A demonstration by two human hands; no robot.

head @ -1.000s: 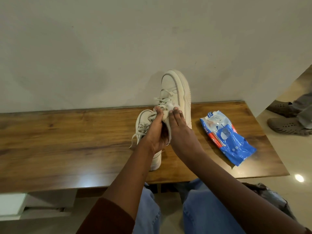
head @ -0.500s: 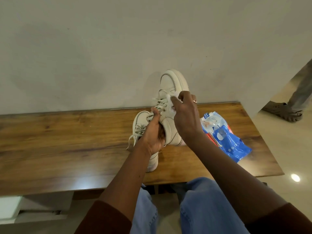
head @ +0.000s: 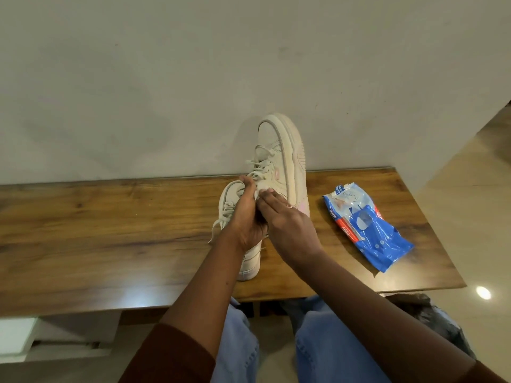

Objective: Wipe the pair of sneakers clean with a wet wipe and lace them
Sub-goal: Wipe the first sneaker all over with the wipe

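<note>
A cream sneaker (head: 282,150) is held up on end over the wooden table (head: 110,230), toe pointing up toward the wall, laces loose. My left hand (head: 249,219) grips it at the collar and tongue. My right hand (head: 287,225) lies with straight fingers on the shoe's side near the collar, pressing a white wet wipe (head: 257,192) against it; only a small bit of the wipe shows. The second cream sneaker (head: 228,197) lies flat on the table behind my left hand, partly hidden, its laces trailing left.
A blue and red pack of wet wipes (head: 365,228) lies on the table to the right of the shoes. A plain wall stands right behind the table. My knees in blue jeans are below the table's front edge.
My right hand slid up to the laces with the wipe, then came back down the shoe's side to the collar. My left hand kept its grip on the raised sneaker.
</note>
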